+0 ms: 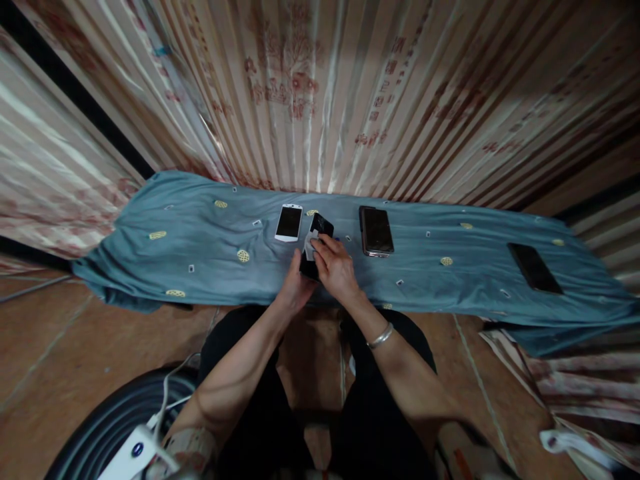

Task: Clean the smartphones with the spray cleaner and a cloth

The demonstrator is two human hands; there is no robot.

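My left hand (294, 288) holds a black phone (320, 230) from below, tilted up over the blue cloth (200, 247). My right hand (336, 267) presses a small white wipe (310, 248) against the phone's face. A silver bracelet sits on my right wrist. Both hands meet in the middle of the cloth, just above my knees.
A white phone (289, 222) lies left of my hands, a dark phone (376, 231) lies to the right, and another black phone (535, 268) lies far right. Pleated curtains hang behind. A white power bank with cable (133, 453) rests at the bottom left on a dark round object.
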